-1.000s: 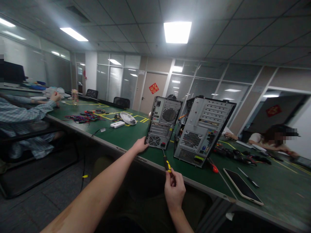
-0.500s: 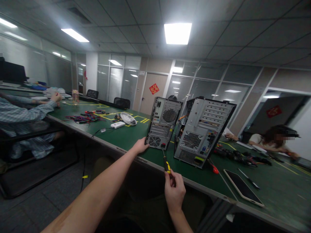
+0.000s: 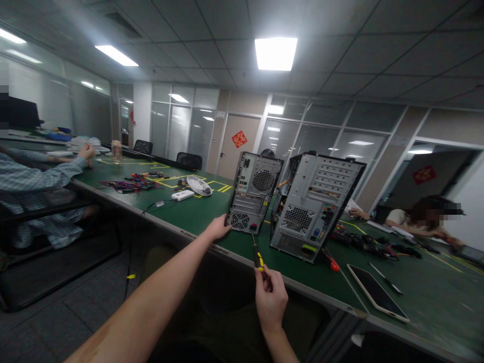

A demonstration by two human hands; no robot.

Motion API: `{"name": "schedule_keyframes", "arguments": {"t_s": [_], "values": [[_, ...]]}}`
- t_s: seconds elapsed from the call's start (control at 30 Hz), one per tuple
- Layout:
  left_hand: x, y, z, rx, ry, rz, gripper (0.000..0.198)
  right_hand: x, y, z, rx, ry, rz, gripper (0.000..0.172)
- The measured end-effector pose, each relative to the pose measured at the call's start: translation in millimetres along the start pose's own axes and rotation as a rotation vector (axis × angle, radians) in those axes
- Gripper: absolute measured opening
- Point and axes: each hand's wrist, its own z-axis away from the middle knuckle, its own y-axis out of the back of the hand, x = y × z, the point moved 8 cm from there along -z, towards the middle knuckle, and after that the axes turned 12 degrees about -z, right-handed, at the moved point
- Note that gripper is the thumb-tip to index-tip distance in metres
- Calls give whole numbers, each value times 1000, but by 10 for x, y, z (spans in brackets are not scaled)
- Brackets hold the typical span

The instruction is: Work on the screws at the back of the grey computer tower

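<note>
A small computer case (image 3: 252, 194) stands on the green table with its rear panel and fan grilles facing me. My left hand (image 3: 217, 228) holds its lower left edge, the fingertips partly hidden by the case. In my right hand (image 3: 271, 292) a black-and-yellow screwdriver (image 3: 258, 258) is pinched by the handle end. The screwdriver's shaft points up to the bottom edge of the rear panel, near a red switch; whether the tip sits in a screw is too small to tell. A larger computer case (image 3: 302, 217) stands just to the right, also rear side forward.
On the right lie a red-handled tool (image 3: 333, 263), a phone (image 3: 378, 292), a thin metal tool (image 3: 386, 278) and black cables (image 3: 372, 242). To the left are coloured wires (image 3: 132, 182), a white power strip (image 3: 183, 195) and a white oval part (image 3: 199, 185). People sit at both ends.
The view has shifted very slightly. Both hands, the screwdriver and the cases keep nearly the same places relative to one another.
</note>
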Motion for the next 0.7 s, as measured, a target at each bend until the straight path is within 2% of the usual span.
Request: {"name": "schedule_keyframes", "arguments": {"t_s": [0.3, 0.5, 0.7], "values": [[21, 11, 11, 7, -8, 7, 52, -42, 0, -9, -17, 5, 10, 25], [11, 5, 12, 0, 5, 15, 56, 24, 2, 1, -10, -28, -2, 25], [9, 7, 11, 2, 5, 11, 57, -31, -6, -13, -35, 6, 24, 29]]}}
